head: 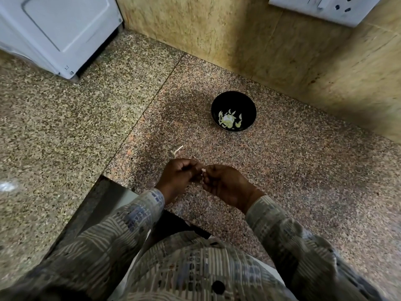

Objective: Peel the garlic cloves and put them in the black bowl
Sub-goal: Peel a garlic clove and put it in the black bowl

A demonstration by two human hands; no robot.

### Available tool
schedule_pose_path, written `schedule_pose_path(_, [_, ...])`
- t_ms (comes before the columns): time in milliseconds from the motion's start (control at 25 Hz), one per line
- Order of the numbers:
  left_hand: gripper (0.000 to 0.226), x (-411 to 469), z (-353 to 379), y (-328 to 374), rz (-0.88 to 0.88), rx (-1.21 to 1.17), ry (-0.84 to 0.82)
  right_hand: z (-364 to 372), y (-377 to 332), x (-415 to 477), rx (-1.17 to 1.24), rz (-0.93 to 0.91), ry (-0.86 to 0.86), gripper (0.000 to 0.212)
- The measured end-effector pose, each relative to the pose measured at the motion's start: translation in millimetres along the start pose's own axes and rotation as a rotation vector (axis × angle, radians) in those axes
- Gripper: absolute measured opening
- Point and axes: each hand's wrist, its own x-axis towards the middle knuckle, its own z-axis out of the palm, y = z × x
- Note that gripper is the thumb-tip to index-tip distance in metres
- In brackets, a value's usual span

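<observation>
The black bowl (234, 98) stands on the speckled granite counter, holding several pale peeled garlic cloves (229, 122). Near the counter's front edge my left hand (179, 178) and my right hand (225, 184) meet fingertip to fingertip. Both pinch a small whitish garlic clove (203, 170), mostly hidden by the fingers. A dry garlic stem with bits of skin (176, 151) lies on the counter just beyond my left hand.
A white appliance (54, 31) stands at the back left. A tiled wall runs behind the bowl, with a white switch plate (325, 7) at the top right. The counter has a cut-out corner (104, 177) by my left arm.
</observation>
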Motion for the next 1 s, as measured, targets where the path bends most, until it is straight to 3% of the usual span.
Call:
schedule_pose_path(120, [0.010, -1, 3, -3, -0.143, -0.184, 0.023, 0, 5, 3, -0.183, -0.144, 0.061, 0.020])
schedule_pose_path(280, [0.014, 2, 5, -11, -0.171, -0.188, 0.077, -13, 13, 22, -0.784, -0.319, 0.335, 0.010])
schedule_pose_path(440, [0.014, 6, 4, -15, -0.256, -0.191, 0.218, -18, 13, 34, -1.262, -0.394, 0.412, 0.011])
schedule_pose_path(560, [0.017, 7, 1, -21, -0.250, -0.162, 0.234, -23, 12, 30, -1.210, -0.426, 0.497, 0.003])
schedule_pose_path(640, [0.021, 6, 2, -25, -0.233, -0.130, 0.226, -23, 14, 26, -0.929, -0.386, 0.471, 0.007])
schedule_pose_path(760, [0.024, 4, 8, -31, -0.214, -0.107, 0.200, -15, 16, 17, -0.519, -0.249, 0.295, 0.011])
schedule_pose_path(840, [0.024, 2, 12, -33, -0.199, -0.057, 0.188, -15, 18, 16, -0.614, -0.279, 0.267, 0.008])
schedule_pose_path(1000, [0.023, 2, 15, -31, -0.255, -0.078, 0.221, -20, 14, 19, -1.231, -0.480, 0.357, 0.012])
